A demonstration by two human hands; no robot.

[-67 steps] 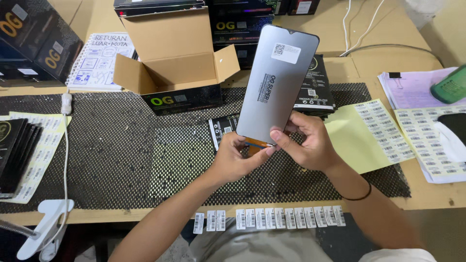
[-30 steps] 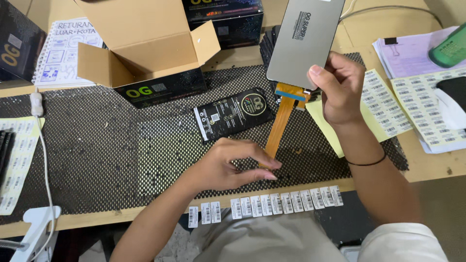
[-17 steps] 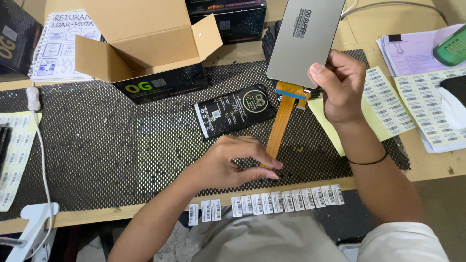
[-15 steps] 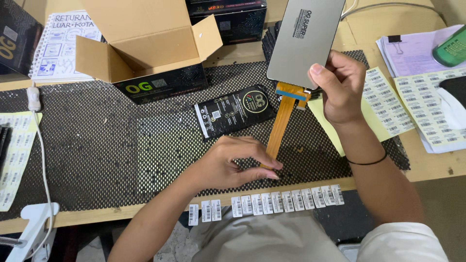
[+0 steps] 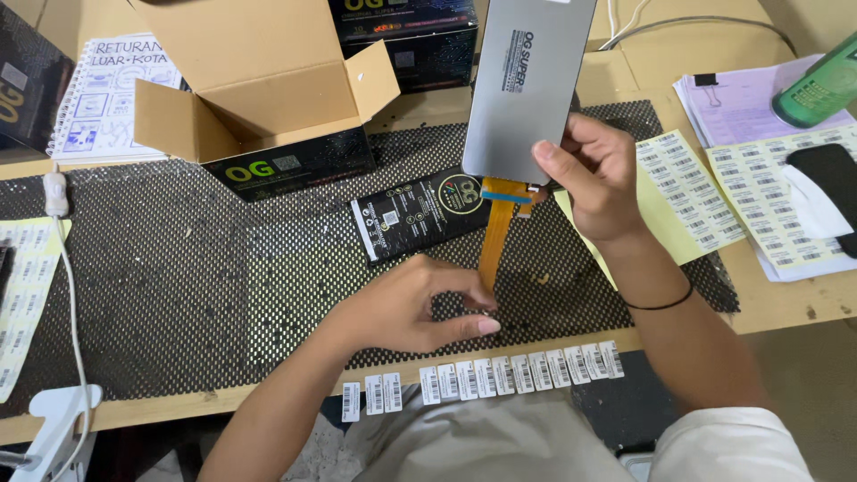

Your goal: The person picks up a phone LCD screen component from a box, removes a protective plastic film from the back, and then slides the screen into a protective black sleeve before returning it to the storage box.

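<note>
The right hand (image 5: 596, 178) grips the grey screen panel (image 5: 528, 89) upright at upper centre (orange ribbon cable (image 5: 494, 241) hanging down); the left hand (image 5: 415, 308) pinches its tip above the black mesh mat (image 5: 178, 268).

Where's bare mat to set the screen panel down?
Bare mesh mat lies left of the left hand, between the white cable and black packet. Crowded right: label sheets, papers; box behind.

Thin black band (image 5: 659, 303), white sleeve (image 5: 732, 446)
</note>
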